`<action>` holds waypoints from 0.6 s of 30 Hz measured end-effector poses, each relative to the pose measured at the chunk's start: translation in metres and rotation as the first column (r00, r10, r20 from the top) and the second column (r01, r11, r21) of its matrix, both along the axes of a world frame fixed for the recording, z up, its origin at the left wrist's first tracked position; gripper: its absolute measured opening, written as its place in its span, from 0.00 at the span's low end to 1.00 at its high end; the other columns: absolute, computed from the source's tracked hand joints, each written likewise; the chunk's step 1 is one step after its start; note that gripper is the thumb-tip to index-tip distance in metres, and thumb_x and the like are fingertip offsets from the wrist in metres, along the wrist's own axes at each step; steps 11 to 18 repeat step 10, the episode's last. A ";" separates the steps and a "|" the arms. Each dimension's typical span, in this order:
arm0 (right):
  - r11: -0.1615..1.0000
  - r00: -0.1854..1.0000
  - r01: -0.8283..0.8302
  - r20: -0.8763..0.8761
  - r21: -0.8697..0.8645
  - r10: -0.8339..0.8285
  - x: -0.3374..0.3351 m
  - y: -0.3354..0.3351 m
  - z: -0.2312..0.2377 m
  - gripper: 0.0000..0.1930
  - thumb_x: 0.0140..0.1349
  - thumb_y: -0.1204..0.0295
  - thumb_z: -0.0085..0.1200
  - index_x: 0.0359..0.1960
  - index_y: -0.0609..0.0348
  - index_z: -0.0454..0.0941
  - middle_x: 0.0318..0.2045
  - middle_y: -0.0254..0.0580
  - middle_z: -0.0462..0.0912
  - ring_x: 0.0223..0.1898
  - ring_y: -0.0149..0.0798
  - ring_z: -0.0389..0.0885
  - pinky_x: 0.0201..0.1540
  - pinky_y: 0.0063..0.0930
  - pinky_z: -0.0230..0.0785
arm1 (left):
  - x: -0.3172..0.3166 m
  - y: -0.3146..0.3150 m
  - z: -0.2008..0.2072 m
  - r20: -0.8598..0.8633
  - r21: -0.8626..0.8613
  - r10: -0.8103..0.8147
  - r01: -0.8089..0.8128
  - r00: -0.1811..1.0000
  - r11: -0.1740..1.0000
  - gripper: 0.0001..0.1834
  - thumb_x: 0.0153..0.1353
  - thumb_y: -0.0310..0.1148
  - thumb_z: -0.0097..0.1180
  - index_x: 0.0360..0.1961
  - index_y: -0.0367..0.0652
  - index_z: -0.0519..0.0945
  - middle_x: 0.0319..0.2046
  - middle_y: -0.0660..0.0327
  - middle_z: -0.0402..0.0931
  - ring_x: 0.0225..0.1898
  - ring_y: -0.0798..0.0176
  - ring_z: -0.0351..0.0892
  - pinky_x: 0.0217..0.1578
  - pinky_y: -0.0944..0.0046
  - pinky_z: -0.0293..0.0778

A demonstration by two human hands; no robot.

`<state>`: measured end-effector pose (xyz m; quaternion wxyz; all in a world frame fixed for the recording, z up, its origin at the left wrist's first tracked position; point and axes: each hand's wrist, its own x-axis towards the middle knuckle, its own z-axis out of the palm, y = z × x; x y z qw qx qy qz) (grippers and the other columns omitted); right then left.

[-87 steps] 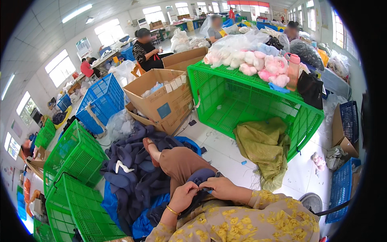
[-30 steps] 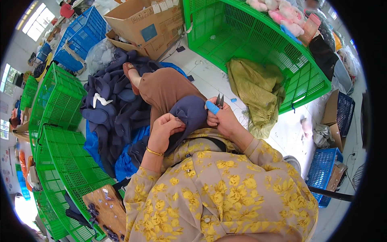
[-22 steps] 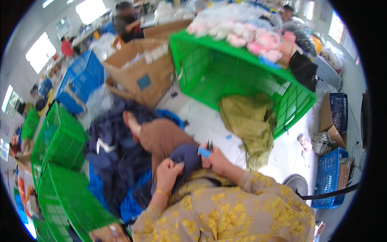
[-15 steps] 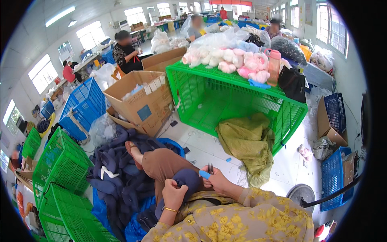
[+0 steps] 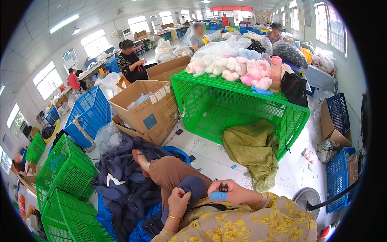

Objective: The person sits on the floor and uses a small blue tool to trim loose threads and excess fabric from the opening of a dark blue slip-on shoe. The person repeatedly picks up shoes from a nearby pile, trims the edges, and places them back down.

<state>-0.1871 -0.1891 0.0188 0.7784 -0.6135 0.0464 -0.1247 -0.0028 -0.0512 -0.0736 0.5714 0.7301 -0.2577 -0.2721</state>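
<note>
My left hand point(image 5: 178, 203) is closed, pinching the edge of a stuffed navy cloth piece point(image 5: 193, 185) that rests on my lap. To its right, my right hand point(image 5: 238, 194) is closed around small dark thread snips point(image 5: 223, 187), whose ends show past the fingers. A blue finger cover point(image 5: 218, 195) sits on one finger of that hand. A gap separates the snips from the cloth piece. Left of my legs, a heap of similar navy pieces point(image 5: 121, 169) lies on blue sheeting point(image 5: 106, 215), with a white strip point(image 5: 115, 180) on top.
Ahead stands a green crate point(image 5: 242, 94) on its side, with pink and white plush toys point(image 5: 258, 70) and a pink bottle point(image 5: 276, 68) on top. An olive sack point(image 5: 252, 143) spills from it. Cardboard boxes point(image 5: 151, 107) and green crates point(image 5: 66, 169) stand left. Other people sit farther off.
My right hand with the snips has moved right, away from the cloth piece, and turned. My left hand keeps its pinch. The whole view has shifted slightly.
</note>
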 end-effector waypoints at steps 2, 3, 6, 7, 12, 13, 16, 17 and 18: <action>0.985 0.986 -0.162 0.038 -0.057 0.165 0.003 0.004 0.004 0.06 0.69 0.74 0.51 0.44 0.58 0.74 0.33 0.25 0.71 0.33 0.20 0.65 0.35 0.15 0.58 | -0.001 0.003 -0.001 0.031 -0.037 -0.007 0.008 0.999 0.999 0.10 0.56 0.28 0.62 0.27 0.38 0.71 0.19 0.63 0.76 0.21 0.72 0.77 0.25 0.71 0.73; 0.973 0.976 -0.209 0.043 -0.095 0.213 0.005 0.005 0.006 0.06 0.68 0.75 0.50 0.44 0.57 0.74 0.34 0.25 0.71 0.34 0.21 0.64 0.37 0.16 0.58 | -0.003 0.004 -0.003 0.077 -0.045 0.001 0.003 0.997 0.999 0.10 0.57 0.28 0.62 0.28 0.39 0.71 0.20 0.63 0.77 0.21 0.71 0.77 0.25 0.71 0.73; 0.921 0.936 -0.335 0.043 -0.199 0.349 0.010 0.006 0.011 0.09 0.66 0.80 0.44 0.46 0.56 0.71 0.38 0.29 0.68 0.39 0.24 0.62 0.45 0.20 0.58 | -0.003 0.006 -0.012 0.316 -0.049 0.027 -0.012 0.948 0.999 0.08 0.59 0.28 0.61 0.30 0.40 0.73 0.22 0.63 0.78 0.22 0.66 0.79 0.26 0.68 0.74; 0.916 0.927 -0.360 0.041 -0.179 0.372 0.011 0.006 0.010 0.09 0.67 0.78 0.45 0.48 0.57 0.70 0.40 0.31 0.70 0.41 0.24 0.64 0.46 0.20 0.59 | -0.002 0.004 -0.014 0.406 -0.052 0.034 -0.014 0.913 0.999 0.07 0.59 0.28 0.60 0.31 0.40 0.73 0.23 0.64 0.79 0.22 0.64 0.79 0.27 0.68 0.74; 0.895 0.896 -0.433 0.064 -0.105 0.440 0.015 0.010 0.004 0.12 0.68 0.72 0.49 0.51 0.60 0.70 0.45 0.34 0.73 0.45 0.26 0.67 0.51 0.24 0.60 | -0.009 0.007 0.009 0.548 0.027 -0.012 -0.004 0.836 1.000 0.07 0.61 0.30 0.59 0.35 0.41 0.74 0.25 0.63 0.80 0.26 0.60 0.81 0.28 0.66 0.74; 0.895 0.896 -0.433 0.064 -0.105 0.440 0.015 0.010 0.004 0.12 0.68 0.72 0.49 0.51 0.60 0.70 0.45 0.34 0.73 0.45 0.26 0.67 0.51 0.24 0.60 | -0.009 0.007 0.009 0.548 0.027 -0.012 -0.004 0.836 1.000 0.07 0.61 0.30 0.59 0.35 0.41 0.74 0.25 0.63 0.80 0.26 0.60 0.81 0.28 0.66 0.74; 0.895 0.896 -0.433 0.064 -0.105 0.440 0.015 0.010 0.004 0.12 0.68 0.72 0.49 0.51 0.60 0.70 0.45 0.34 0.73 0.45 0.26 0.67 0.51 0.24 0.60 | -0.009 0.007 0.009 0.548 0.027 -0.012 -0.004 0.836 1.000 0.07 0.61 0.30 0.59 0.35 0.41 0.74 0.25 0.63 0.80 0.26 0.60 0.81 0.28 0.66 0.74; 0.895 0.896 -0.433 0.064 -0.105 0.440 0.015 0.010 0.004 0.12 0.68 0.72 0.49 0.51 0.60 0.70 0.45 0.34 0.73 0.45 0.26 0.67 0.51 0.24 0.60 | -0.009 0.007 0.009 0.548 0.027 -0.012 -0.004 0.836 1.000 0.07 0.61 0.30 0.59 0.35 0.41 0.74 0.25 0.63 0.80 0.26 0.60 0.81 0.28 0.66 0.74; 0.895 0.896 -0.433 0.064 -0.105 0.440 0.015 0.010 0.004 0.12 0.68 0.72 0.49 0.51 0.60 0.70 0.45 0.34 0.73 0.45 0.26 0.67 0.51 0.24 0.60 | -0.009 0.007 0.009 0.548 0.027 -0.012 -0.004 0.836 1.000 0.07 0.61 0.30 0.59 0.35 0.41 0.74 0.25 0.63 0.80 0.26 0.60 0.81 0.28 0.66 0.74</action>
